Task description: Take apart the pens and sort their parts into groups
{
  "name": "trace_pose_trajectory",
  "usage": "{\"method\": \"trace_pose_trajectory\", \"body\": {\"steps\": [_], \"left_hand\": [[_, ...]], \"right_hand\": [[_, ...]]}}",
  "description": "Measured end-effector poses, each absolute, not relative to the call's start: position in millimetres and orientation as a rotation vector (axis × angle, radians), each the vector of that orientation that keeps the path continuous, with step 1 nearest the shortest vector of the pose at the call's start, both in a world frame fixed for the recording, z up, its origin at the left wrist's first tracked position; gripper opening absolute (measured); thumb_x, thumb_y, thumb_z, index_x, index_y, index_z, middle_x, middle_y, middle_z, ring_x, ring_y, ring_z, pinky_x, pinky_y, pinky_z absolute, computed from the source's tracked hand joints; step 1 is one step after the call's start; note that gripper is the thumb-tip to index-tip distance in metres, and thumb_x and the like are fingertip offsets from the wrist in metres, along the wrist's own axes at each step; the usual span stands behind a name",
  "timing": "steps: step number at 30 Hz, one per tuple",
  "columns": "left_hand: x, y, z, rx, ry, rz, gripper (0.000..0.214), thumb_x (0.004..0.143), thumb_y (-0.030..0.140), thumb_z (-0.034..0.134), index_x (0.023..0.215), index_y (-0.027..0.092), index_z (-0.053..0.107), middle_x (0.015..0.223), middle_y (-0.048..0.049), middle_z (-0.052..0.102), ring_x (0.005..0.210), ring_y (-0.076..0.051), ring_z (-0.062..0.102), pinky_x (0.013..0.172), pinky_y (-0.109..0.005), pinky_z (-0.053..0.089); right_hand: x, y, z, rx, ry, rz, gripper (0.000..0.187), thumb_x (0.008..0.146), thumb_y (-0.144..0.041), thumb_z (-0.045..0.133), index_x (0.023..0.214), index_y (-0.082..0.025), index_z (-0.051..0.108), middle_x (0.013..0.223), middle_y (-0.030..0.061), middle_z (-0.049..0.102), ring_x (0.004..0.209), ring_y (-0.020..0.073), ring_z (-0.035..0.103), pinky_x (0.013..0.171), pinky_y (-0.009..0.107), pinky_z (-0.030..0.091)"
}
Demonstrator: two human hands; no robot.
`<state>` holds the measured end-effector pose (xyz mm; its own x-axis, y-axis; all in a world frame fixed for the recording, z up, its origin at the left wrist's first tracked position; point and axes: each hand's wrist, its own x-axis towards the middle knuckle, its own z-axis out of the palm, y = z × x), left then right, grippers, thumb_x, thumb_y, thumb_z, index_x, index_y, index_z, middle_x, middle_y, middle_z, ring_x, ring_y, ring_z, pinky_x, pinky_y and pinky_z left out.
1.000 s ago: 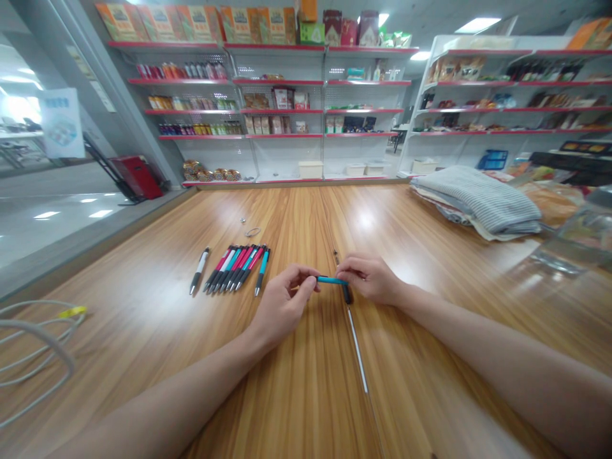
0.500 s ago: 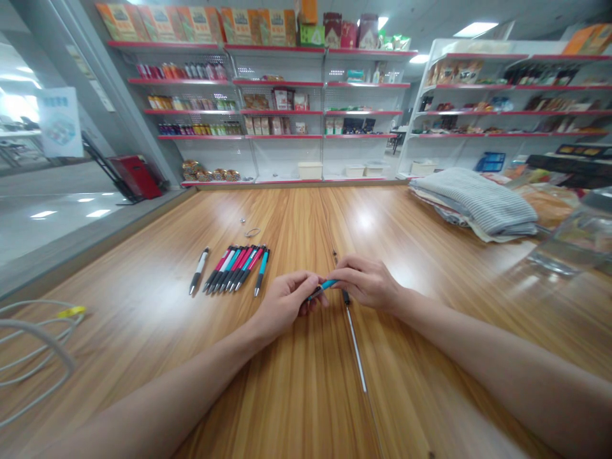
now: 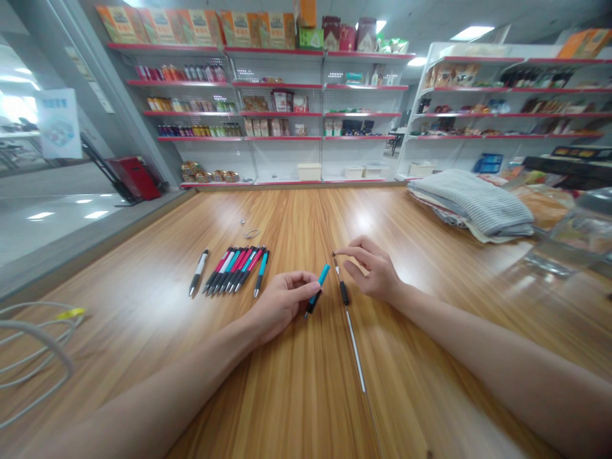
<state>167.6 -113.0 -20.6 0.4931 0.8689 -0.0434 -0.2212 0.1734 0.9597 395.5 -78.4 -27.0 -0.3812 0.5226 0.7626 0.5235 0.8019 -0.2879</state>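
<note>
My left hand pinches a teal and black pen barrel, which tilts up to the right just above the wooden table. My right hand hovers to its right with fingers loosely spread and holds nothing. Its fingertips reach toward a small thin part on the table. Between the hands lie a short black pen piece and a thin white refill. A row of several red, teal and black pens lies to the left, with a white pen beside it.
Small metal springs lie beyond the pens. Folded grey striped cloth sits at the right, with clear plastic packaging past it. A white cable coils at the left edge. Store shelves with goods stand behind.
My right hand let go of the teal barrel and moved up and right, opening. The left hand kept the barrel and tilted it upward.
</note>
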Motion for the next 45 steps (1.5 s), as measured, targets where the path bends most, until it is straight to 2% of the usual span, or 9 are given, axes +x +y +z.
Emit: {"method": "trace_pose_trajectory", "body": {"steps": [3, 6, 11, 17, 25, 28, 32, 35, 45], "left_hand": [[168.2, -115.1, -19.2, 1.071, 0.607, 0.921, 0.041, 0.075, 0.024, 0.072, 0.112, 0.016, 0.057, 0.081, -0.0024, 0.060, 0.066, -0.009, 0.056, 0.062, -0.023, 0.045], [168.0, -117.0, -19.2, 1.092, 0.547, 0.909, 0.046, 0.079, 0.020, 0.067, 0.122, 0.020, 0.051, 0.080, -0.0006, 0.057, 0.070, -0.010, 0.057, 0.068, -0.027, 0.049], [166.4, -117.4, -23.9, 1.197, 0.571, 0.832, 0.038, 0.080, 0.023, 0.065, 0.115, 0.018, 0.050, 0.086, -0.0011, 0.056, 0.073, -0.013, 0.061, 0.074, -0.034, 0.051], [168.9, -121.4, -27.7, 1.692, 0.781, 0.808, 0.031, 0.079, 0.032, 0.066, 0.103, 0.015, 0.055, 0.078, -0.0002, 0.058, 0.073, -0.011, 0.056, 0.068, -0.025, 0.045], [168.5, -129.3, -23.6, 2.303, 0.904, 0.716, 0.016, 0.085, 0.030, 0.054, 0.091, 0.016, 0.059, 0.085, -0.0033, 0.055, 0.076, -0.013, 0.051, 0.069, -0.026, 0.043], [162.2, -128.9, -12.5, 2.376, 0.705, 0.639, 0.025, 0.084, 0.033, 0.056, 0.102, 0.017, 0.056, 0.097, -0.0060, 0.051, 0.086, -0.015, 0.051, 0.079, -0.029, 0.044], [154.3, -125.2, -2.7, 2.407, 0.473, 0.455, 0.056, 0.064, 0.050, 0.074, 0.103, 0.017, 0.054, 0.107, -0.0085, 0.047, 0.098, -0.021, 0.049, 0.089, -0.036, 0.043], [151.3, -122.9, -3.6, 2.418, 0.430, 0.434, 0.068, 0.056, 0.059, 0.076, 0.105, 0.017, 0.053, 0.110, -0.0094, 0.046, 0.100, -0.023, 0.047, 0.090, -0.037, 0.042], [157.2, -128.5, -11.2, 2.581, 0.501, 0.432, 0.071, 0.062, 0.062, 0.070, 0.117, 0.019, 0.051, 0.110, -0.0106, 0.049, 0.096, -0.023, 0.050, 0.086, -0.036, 0.043]], "right_hand": [[397.4, -75.9, -27.2, -0.830, -1.993, 0.020, 0.029, 0.087, -0.018, 0.052, 0.114, -0.021, 0.061, 0.090, 0.0064, 0.052, 0.074, 0.0144, 0.050, 0.067, 0.029, 0.046], [397.9, -75.6, -27.9, -0.854, -1.981, 0.034, 0.028, 0.087, -0.018, 0.052, 0.114, -0.020, 0.060, 0.088, 0.0059, 0.052, 0.071, 0.0134, 0.048, 0.064, 0.028, 0.044], [397.7, -75.6, -28.4, -0.866, -1.995, 0.050, 0.028, 0.086, -0.017, 0.051, 0.112, -0.019, 0.061, 0.087, 0.0055, 0.052, 0.069, 0.0129, 0.047, 0.062, 0.027, 0.043], [398.3, -73.8, -30.1, -0.861, -2.000, 0.072, 0.026, 0.086, -0.017, 0.051, 0.110, -0.020, 0.061, 0.087, 0.0055, 0.051, 0.071, 0.0132, 0.047, 0.061, 0.027, 0.041], [398.1, -73.4, -29.7, -0.869, -2.021, 0.081, 0.025, 0.086, -0.017, 0.052, 0.108, -0.019, 0.062, 0.085, 0.0052, 0.050, 0.072, 0.0138, 0.047, 0.061, 0.027, 0.041], [398.1, -73.7, -29.6, -0.865, -2.023, 0.094, 0.024, 0.086, -0.017, 0.051, 0.107, -0.019, 0.062, 0.086, 0.0051, 0.050, 0.071, 0.0136, 0.047, 0.061, 0.027, 0.041], [398.5, -73.5, -30.6, -0.866, -2.031, 0.105, 0.023, 0.086, -0.017, 0.052, 0.106, -0.019, 0.063, 0.087, 0.0054, 0.050, 0.071, 0.0134, 0.047, 0.060, 0.027, 0.041], [398.3, -73.6, -30.7, -0.860, -2.034, 0.108, 0.022, 0.086, -0.017, 0.052, 0.104, -0.019, 0.063, 0.087, 0.0054, 0.050, 0.071, 0.0132, 0.047, 0.061, 0.027, 0.041], [397.6, -73.9, -29.7, -0.852, -2.024, 0.110, 0.021, 0.086, -0.018, 0.051, 0.103, -0.020, 0.064, 0.088, 0.0055, 0.051, 0.069, 0.0126, 0.047, 0.060, 0.027, 0.042]]}}
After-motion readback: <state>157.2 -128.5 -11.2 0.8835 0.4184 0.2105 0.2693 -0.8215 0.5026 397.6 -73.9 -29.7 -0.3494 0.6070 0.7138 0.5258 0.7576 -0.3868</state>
